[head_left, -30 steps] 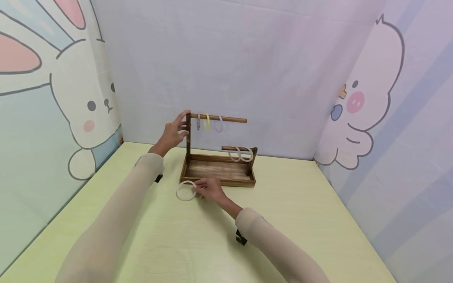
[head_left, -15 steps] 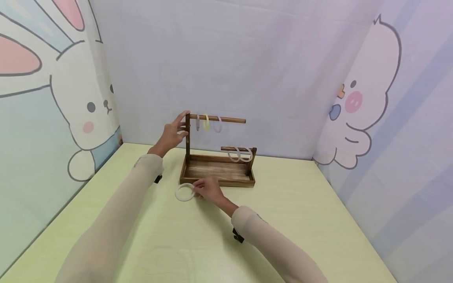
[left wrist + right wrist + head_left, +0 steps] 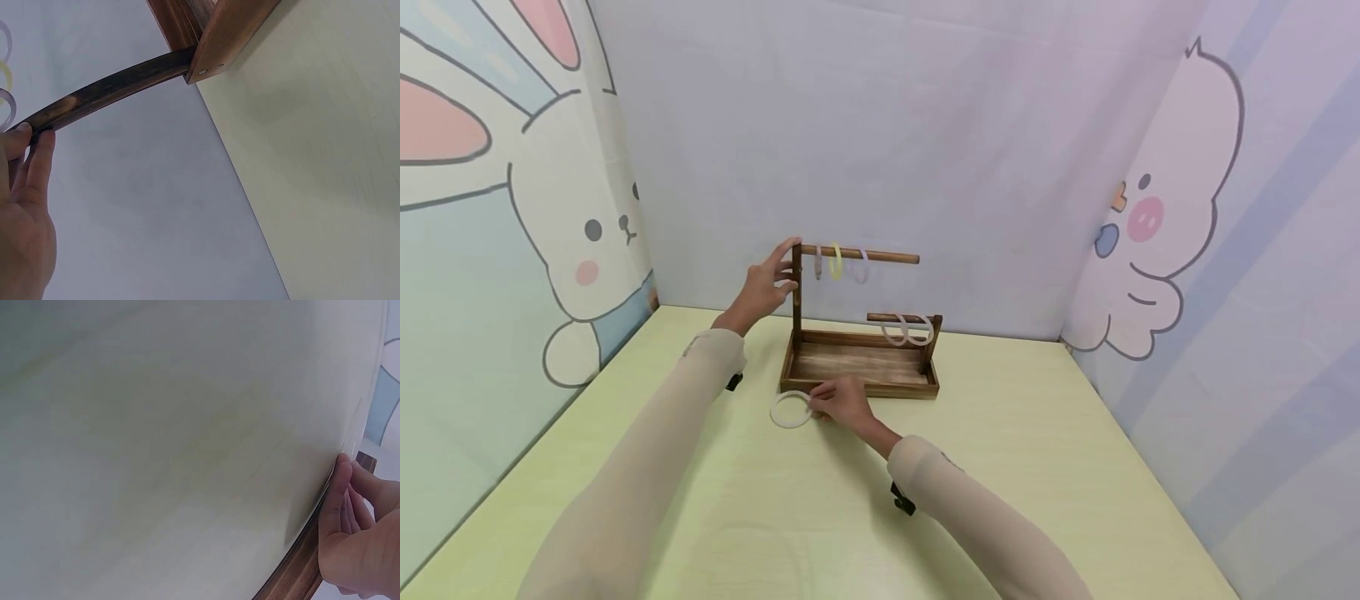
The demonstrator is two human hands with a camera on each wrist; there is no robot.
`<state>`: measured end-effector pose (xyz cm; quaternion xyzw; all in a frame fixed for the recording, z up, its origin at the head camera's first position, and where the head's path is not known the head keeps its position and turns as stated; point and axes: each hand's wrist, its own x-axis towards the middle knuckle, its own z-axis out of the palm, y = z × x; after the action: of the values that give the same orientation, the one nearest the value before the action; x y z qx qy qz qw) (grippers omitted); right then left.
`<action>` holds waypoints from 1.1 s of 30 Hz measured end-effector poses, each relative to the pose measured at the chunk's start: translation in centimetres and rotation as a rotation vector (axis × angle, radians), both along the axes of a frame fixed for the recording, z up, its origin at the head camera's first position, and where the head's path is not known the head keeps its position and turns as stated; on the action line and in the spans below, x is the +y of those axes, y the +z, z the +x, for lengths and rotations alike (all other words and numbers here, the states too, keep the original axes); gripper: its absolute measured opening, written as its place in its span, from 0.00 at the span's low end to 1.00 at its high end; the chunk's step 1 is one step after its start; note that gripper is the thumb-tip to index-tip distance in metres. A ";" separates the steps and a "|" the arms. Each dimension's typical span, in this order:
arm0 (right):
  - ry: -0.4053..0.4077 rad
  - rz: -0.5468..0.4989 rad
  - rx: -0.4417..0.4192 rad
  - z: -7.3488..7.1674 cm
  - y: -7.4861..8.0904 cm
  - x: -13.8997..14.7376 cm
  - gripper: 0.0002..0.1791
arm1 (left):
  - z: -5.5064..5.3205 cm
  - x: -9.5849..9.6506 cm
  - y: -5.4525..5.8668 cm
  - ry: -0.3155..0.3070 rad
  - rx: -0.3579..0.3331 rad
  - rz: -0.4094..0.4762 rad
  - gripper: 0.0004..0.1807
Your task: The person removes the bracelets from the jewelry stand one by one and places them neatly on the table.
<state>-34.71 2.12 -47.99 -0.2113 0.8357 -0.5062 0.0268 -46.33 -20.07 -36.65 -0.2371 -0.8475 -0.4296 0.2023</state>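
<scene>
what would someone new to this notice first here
Probably the big cartoon rabbit on the left wall and the pale cartoon figure on the right wall. Next, the wooden rack near the middle, a yellow ring hanging on its upper bar. At its front, the right hand pinches a white ring, while the left hand grips the rack's post.

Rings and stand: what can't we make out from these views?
Head view, round white ring: right edge partly covered by the right hand.
Left wrist view, tall dark-brown wooden post: top end behind the left hand.
Left wrist view, round yellow ring: cut off by the left edge.
Head view, two round pale rings on the short brown wooden bar: surface detail too small.
</scene>
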 end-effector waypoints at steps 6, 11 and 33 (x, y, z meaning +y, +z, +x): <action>-0.006 -0.063 -0.045 0.2 0.0 0.1 0.08 | 0.2 0.1 0.0 0.005 -0.007 0.004 0.50; -0.010 -0.106 -0.076 0.2 -0.1 0.3 0.09 | 0.2 0.1 0.0 0.004 -0.011 0.008 0.51; -0.013 -0.098 -0.109 0.2 0.0 1.0 0.12 | -0.3 0.1 -0.1 -0.002 0.011 0.010 0.51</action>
<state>-34.46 3.13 -47.95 -0.1791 0.8085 -0.5574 0.0588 -46.63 -19.98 -36.73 -0.2392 -0.8439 -0.4329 0.2077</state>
